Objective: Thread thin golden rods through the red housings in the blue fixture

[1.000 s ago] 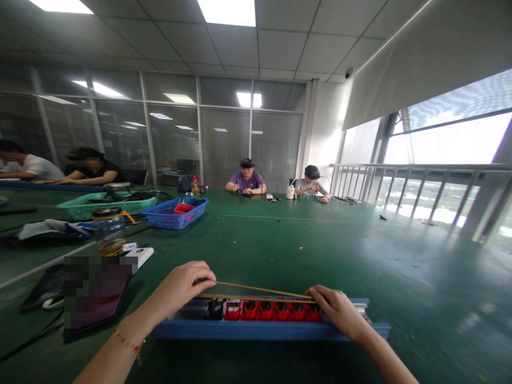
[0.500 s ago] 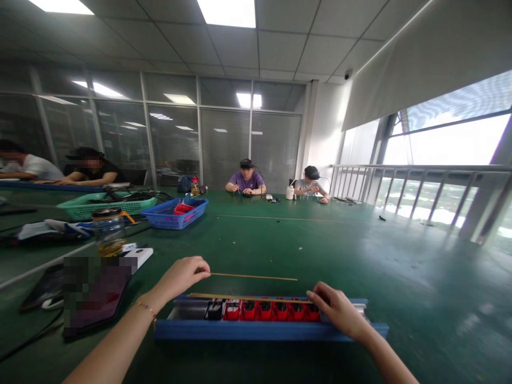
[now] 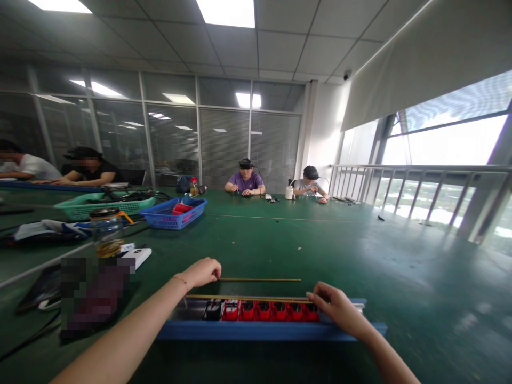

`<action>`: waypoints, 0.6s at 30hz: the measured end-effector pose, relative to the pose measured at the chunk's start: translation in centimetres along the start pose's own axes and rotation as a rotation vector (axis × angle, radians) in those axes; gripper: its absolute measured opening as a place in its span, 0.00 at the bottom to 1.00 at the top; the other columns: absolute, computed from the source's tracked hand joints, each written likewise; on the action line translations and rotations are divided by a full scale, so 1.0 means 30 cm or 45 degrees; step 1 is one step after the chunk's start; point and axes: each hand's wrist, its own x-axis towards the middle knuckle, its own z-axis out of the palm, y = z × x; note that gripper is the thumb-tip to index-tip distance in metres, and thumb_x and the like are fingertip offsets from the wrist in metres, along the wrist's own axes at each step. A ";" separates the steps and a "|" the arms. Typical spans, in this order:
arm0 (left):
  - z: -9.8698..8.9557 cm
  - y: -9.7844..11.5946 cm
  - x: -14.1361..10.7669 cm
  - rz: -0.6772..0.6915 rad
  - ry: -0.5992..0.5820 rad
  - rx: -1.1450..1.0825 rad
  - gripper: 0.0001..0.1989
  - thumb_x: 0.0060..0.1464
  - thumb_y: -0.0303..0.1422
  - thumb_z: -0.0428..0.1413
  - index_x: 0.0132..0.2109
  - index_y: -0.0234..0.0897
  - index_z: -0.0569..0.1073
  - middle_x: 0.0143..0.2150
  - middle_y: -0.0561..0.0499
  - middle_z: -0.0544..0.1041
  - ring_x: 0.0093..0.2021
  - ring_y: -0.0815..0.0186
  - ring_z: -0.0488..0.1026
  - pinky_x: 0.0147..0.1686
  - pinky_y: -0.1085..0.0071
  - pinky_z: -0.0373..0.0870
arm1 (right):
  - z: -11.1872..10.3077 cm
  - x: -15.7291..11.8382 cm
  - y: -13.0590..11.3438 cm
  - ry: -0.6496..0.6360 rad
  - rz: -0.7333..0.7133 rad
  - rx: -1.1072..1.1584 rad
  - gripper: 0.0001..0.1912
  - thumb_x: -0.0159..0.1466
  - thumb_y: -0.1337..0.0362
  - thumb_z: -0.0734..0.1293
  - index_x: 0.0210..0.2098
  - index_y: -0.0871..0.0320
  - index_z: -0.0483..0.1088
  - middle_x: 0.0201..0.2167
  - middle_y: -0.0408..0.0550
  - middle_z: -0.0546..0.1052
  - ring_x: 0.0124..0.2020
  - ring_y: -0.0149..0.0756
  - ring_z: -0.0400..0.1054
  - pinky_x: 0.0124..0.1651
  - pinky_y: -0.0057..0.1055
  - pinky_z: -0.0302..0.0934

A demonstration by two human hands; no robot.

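So the hands here are well apart from each other. The left hand (image 3: 206, 271) has a thin yellowish stick (image 3: 260, 280) pinched by one end, the rest of it pointing off to the right just past the far side of a blue trough (image 3: 260, 330). Can't tell if that stick is touching the desk (image 3: 340, 256) or hanging a bit above it. There's a beaded bracelet (image 3: 182, 281) on that wrist.

The right hand (image 3: 332, 301) is over the right part of the trough, fingertips at the right end of a second yellowish stick (image 3: 248, 298). That one runs along the trough's far edge. Couldn't say if the fingers are gripping it or just pressing on it.

Inside the trough: a row of red holders (image 3: 264, 310) packed side by side, dark bits in most of them, with a black block (image 3: 213, 309) butted up at the left end.

For the label nerds: the white gadget (image 3: 143, 257) over on the left has a small dark mark, way too tiny to read. Same deal with the white tag (image 3: 128, 247) next to the jar (image 3: 106, 234), which has a dark lid and amber liquid in the bottom. Near those, a dark flat device (image 3: 108, 304) is partly pixelated.

Further back there's a blue basket (image 3: 172, 220) with a red piece (image 3: 182, 209) in it, beside a green basket (image 3: 72, 213) of black cables. Across the desk sits a person in purple (image 3: 256, 182).
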 end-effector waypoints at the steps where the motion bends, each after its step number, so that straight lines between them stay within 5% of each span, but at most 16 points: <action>1: 0.004 0.000 0.003 0.003 -0.005 -0.007 0.08 0.44 0.28 0.52 0.31 0.42 0.75 0.30 0.55 0.77 0.32 0.69 0.72 0.32 0.77 0.64 | -0.001 0.003 0.004 0.011 -0.001 0.037 0.18 0.59 0.49 0.57 0.25 0.58 0.62 0.21 0.40 0.65 0.24 0.29 0.57 0.25 0.23 0.51; 8: -0.003 0.007 -0.028 0.014 0.035 -0.074 0.08 0.45 0.33 0.52 0.34 0.41 0.74 0.33 0.54 0.76 0.33 0.68 0.72 0.33 0.77 0.64 | -0.009 0.026 0.037 0.185 0.095 0.320 0.20 0.59 0.49 0.56 0.20 0.58 0.58 0.18 0.38 0.59 0.22 0.28 0.53 0.26 0.24 0.51; 18: -0.103 0.076 -0.217 -0.020 0.335 -0.218 0.16 0.54 0.43 0.44 0.36 0.41 0.73 0.36 0.52 0.74 0.36 0.66 0.70 0.35 0.75 0.62 | -0.065 0.037 0.067 0.434 0.253 0.543 0.22 0.57 0.46 0.57 0.20 0.58 0.58 0.17 0.38 0.58 0.20 0.28 0.52 0.26 0.25 0.50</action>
